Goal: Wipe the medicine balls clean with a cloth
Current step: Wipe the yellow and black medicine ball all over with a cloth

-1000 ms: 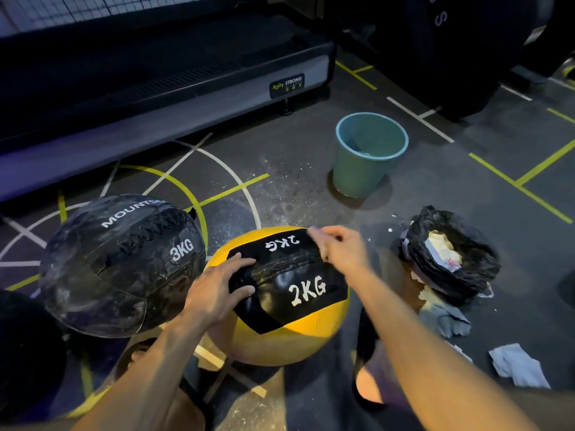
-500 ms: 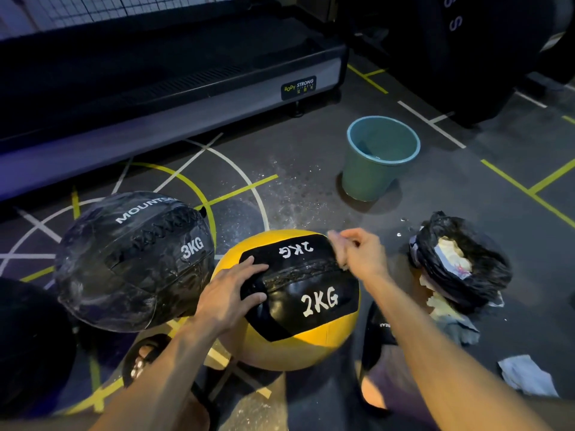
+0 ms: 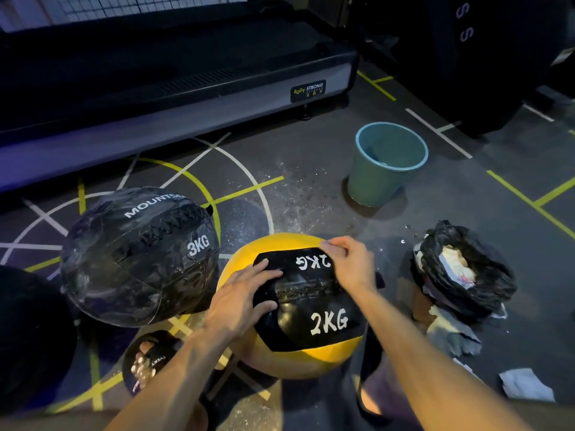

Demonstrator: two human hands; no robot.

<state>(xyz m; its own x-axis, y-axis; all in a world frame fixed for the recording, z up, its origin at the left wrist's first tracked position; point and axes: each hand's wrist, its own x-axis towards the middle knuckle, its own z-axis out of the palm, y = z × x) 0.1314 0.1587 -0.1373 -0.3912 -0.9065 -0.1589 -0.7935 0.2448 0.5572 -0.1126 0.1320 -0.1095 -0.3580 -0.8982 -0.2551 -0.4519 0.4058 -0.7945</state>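
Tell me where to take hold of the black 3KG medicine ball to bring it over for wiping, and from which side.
Probably best cupped with both palms on opposite flanks of the black 3KG medicine ball, coming down from above. It is round, wide and glossy, with no handle in view, so a one-hand pinch would likely slip. Its right flank sits close to the yellow 2KG medicine ball, so slide that palm in first.

Both forearms are bare, with no sleeves, watch or rings showing. The left hand (image 3: 245, 301) and right hand (image 3: 350, 264) wear no gloves. One foot wears a dark open-toed sandal (image 3: 149, 362) with white strap lettering.
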